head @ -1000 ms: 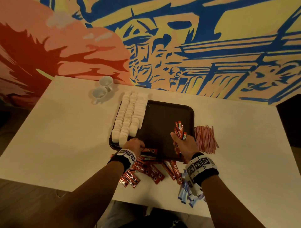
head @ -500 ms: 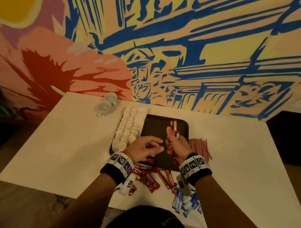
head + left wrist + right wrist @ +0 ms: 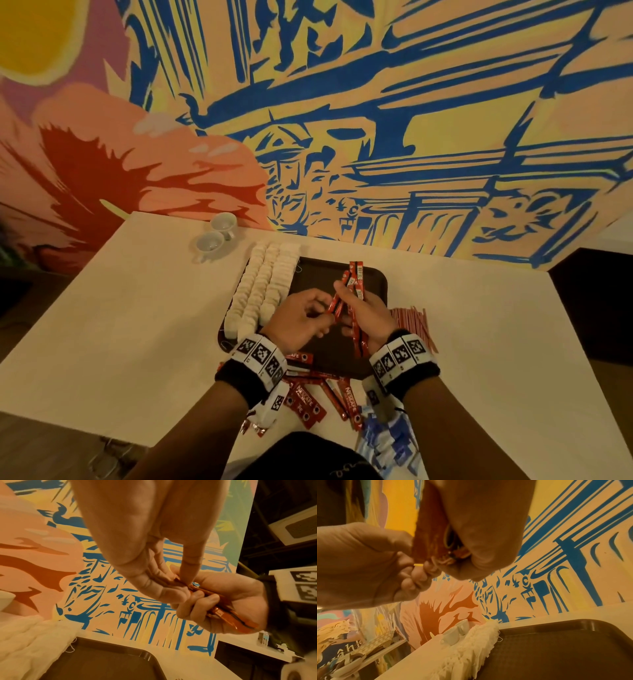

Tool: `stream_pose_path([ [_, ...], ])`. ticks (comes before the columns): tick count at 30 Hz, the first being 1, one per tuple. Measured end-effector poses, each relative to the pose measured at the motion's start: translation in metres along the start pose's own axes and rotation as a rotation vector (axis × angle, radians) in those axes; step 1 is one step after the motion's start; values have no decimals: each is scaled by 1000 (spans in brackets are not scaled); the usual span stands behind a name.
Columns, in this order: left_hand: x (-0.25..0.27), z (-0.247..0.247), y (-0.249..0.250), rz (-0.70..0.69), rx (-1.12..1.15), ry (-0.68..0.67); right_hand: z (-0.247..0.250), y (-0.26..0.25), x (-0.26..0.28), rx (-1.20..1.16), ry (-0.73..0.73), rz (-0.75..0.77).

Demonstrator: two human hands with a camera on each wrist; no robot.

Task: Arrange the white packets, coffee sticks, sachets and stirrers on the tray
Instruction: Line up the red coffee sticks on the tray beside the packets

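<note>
Head view: right hand (image 3: 368, 313) grips bundle of coffee sticks (image 3: 354, 291) above tray (image 3: 373, 279); left hand (image 3: 298, 320) fingers (image 3: 320, 313) pinch one stick's lower end beside the bundle.

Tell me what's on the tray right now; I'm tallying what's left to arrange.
On the tray: rows of white packets along its left side and one coffee stick at the near edge. Both hands, gripping a bundle of coffee sticks above it, cover part of the middle.

"NESCAFE" reads on the loose coffee sticks (image 3: 351, 401).
</note>
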State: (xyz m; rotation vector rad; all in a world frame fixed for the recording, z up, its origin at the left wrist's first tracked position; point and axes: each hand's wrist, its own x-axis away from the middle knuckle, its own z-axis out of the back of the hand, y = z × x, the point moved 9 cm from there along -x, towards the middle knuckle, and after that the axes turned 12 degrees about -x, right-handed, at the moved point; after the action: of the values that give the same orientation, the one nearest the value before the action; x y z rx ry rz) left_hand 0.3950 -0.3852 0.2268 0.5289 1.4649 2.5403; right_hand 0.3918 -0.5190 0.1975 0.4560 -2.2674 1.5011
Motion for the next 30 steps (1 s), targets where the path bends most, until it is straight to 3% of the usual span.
stream_pose_path([
  [6,-1,22,1,-107,-555,300,12,1,-10,-59,20,-32],
  [11,2,29,2,-217,-652,464,11,9,-14,-118,-12,-91],
  [16,0,27,-3,-216,-510,442,16,6,-18,-125,-17,-63],
  [21,-4,22,-19,-32,-221,288,20,5,-20,-132,-28,-52],
  [30,-10,22,-26,-41,-174,262,16,6,-20,-105,-53,-37],
])
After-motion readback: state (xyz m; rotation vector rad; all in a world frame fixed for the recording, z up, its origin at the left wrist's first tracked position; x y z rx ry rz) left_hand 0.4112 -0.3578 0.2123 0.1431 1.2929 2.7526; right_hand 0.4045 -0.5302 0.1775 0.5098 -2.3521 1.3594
